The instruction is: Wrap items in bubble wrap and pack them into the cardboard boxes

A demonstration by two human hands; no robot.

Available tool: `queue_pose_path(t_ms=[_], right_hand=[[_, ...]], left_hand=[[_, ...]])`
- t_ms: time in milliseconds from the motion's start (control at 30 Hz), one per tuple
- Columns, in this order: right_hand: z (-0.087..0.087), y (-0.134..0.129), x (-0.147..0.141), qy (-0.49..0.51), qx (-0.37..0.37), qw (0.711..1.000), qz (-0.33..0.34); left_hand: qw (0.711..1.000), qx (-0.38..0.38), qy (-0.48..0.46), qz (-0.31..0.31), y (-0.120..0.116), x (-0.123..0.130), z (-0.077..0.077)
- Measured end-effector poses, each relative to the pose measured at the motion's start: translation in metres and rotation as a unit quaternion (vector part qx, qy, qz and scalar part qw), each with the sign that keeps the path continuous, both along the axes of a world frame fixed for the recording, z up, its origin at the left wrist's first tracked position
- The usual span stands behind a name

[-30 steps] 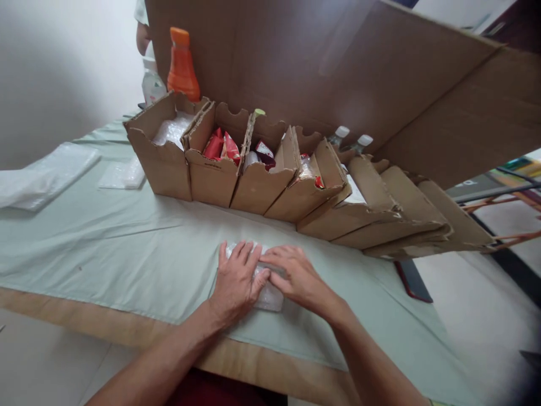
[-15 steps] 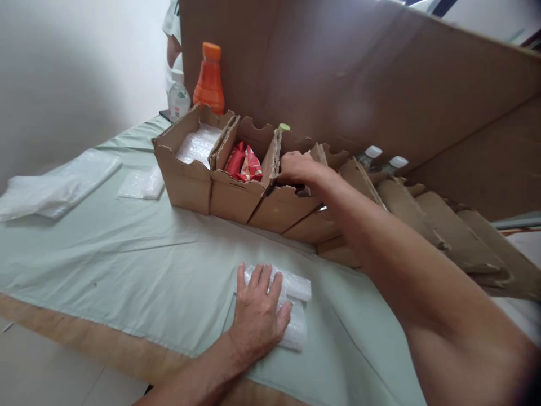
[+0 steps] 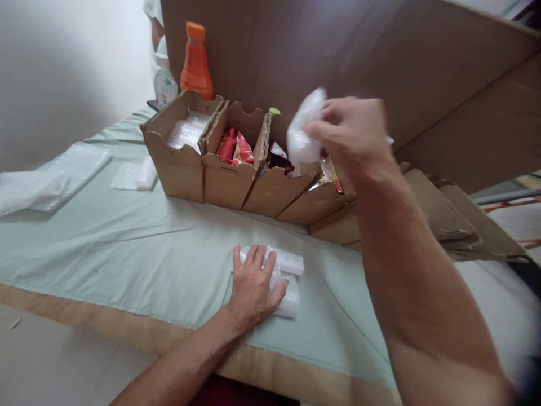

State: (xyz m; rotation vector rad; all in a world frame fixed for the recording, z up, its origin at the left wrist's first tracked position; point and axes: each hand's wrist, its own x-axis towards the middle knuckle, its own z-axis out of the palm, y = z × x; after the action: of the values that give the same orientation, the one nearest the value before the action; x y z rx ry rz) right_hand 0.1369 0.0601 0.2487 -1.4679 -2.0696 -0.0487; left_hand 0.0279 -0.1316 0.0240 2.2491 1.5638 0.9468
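My left hand (image 3: pixel 253 287) lies with its fingers spread on pieces of bubble wrap (image 3: pixel 289 299) near the table's front edge. My right hand (image 3: pixel 350 127), blurred, is raised above the cardboard bins and pinches a crumpled white bubble wrap piece (image 3: pixel 305 132). Below it, one bin (image 3: pixel 279 192) holds dark packets (image 3: pixel 279 158). The bin to its left (image 3: pixel 228 183) has red snack packets (image 3: pixel 235 148) in it, and the leftmost bin (image 3: pixel 180 172) contains folded bubble wrap (image 3: pixel 189 129). Shiny packets (image 3: pixel 327 172) show in a bin under my right wrist.
An orange bottle (image 3: pixel 196 65) and a clear bottle (image 3: pixel 164 87) stand behind the leftmost bin. More bubble wrap sheets (image 3: pixel 78 169) lie at the left, with a smaller piece (image 3: pixel 134 173) nearer the bins. A tall cardboard panel (image 3: pixel 262 51) rises behind. Part of a person (image 3: pixel 157 31) shows at the upper left.
My right hand has come up out of a bin with the white bubble wrap piece, uncovering the dark packets. My left hand stays on its bubble wrap. The view has shifted slightly.
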Motion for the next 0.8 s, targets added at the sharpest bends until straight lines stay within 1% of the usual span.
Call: queue_pose_path(t_ms=[33, 67, 100, 133, 167, 200, 233, 300, 333, 367, 400, 467, 500, 567, 633, 700, 733, 767, 800], right_hand=[[0.002, -0.028, 0.012, 0.073, 0.058, 0.996, -0.001], [-0.002, -0.055, 0.024, 0.126, 0.092, 0.988, 0.000], [-0.012, -0.082, 0.034, 0.169, 0.088, 0.982, 0.010], [-0.027, -0.105, 0.043, 0.201, 0.064, 0.977, 0.028], [-0.047, -0.125, 0.050, 0.217, 0.026, 0.974, 0.052], [-0.070, -0.140, 0.056, 0.220, -0.018, 0.973, 0.071], [-0.093, -0.151, 0.060, 0.202, -0.074, 0.973, 0.088], [-0.133, -0.162, 0.066, 0.132, -0.184, 0.969, 0.100], [-0.146, -0.165, 0.069, 0.098, -0.226, 0.964, 0.096], [-0.155, -0.166, 0.072, 0.075, -0.247, 0.962, 0.086], [-0.159, -0.167, 0.075, 0.065, -0.247, 0.964, 0.070], [-0.160, -0.171, 0.076, 0.074, -0.205, 0.975, 0.046], [-0.159, -0.173, 0.074, 0.081, -0.182, 0.979, 0.048], [-0.164, -0.178, 0.063, 0.078, -0.158, 0.981, 0.086], [-0.180, -0.182, 0.047, 0.049, -0.149, 0.979, 0.127], [-0.201, -0.184, 0.032, 0.009, -0.121, 0.984, 0.131], [-0.211, -0.184, 0.027, -0.011, -0.096, 0.988, 0.122], [-0.219, -0.184, 0.023, -0.031, -0.070, 0.991, 0.114], [-0.225, -0.184, 0.021, -0.049, -0.046, 0.992, 0.111]], left_hand=[[1.000, 0.013, -0.014, 0.005, -0.001, -0.002, 0.001], [0.999, 0.033, -0.035, 0.013, -0.002, -0.005, 0.003], [0.996, 0.058, -0.063, 0.024, -0.003, -0.009, 0.005], [0.991, 0.086, -0.091, 0.035, -0.004, -0.012, 0.007], [0.985, 0.115, -0.117, 0.046, -0.005, -0.016, 0.009], [0.980, 0.140, -0.134, 0.053, -0.005, -0.019, 0.010], [0.977, 0.157, -0.137, 0.052, -0.005, -0.020, 0.010], [0.982, 0.156, -0.100, 0.025, -0.004, -0.020, 0.008], [0.988, 0.134, -0.070, 0.006, -0.003, -0.018, 0.006], [0.994, 0.103, -0.040, -0.009, -0.002, -0.016, 0.003], [0.997, 0.070, -0.015, -0.019, -0.001, -0.012, 0.000], [1.000, 0.020, 0.009, -0.020, 0.000, -0.005, -0.004], [1.000, 0.008, 0.010, -0.016, 0.000, -0.003, -0.006], [1.000, 0.000, -0.008, -0.009, 0.000, -0.002, -0.008], [0.999, 0.010, -0.040, 0.016, 0.001, -0.009, -0.006], [0.995, 0.048, -0.074, 0.052, 0.005, -0.026, 0.006], [0.991, 0.083, -0.085, 0.066, 0.010, -0.038, 0.016], [0.986, 0.121, -0.089, 0.074, 0.017, -0.052, 0.031], [0.980, 0.166, -0.088, 0.071, 0.027, -0.065, 0.050]])
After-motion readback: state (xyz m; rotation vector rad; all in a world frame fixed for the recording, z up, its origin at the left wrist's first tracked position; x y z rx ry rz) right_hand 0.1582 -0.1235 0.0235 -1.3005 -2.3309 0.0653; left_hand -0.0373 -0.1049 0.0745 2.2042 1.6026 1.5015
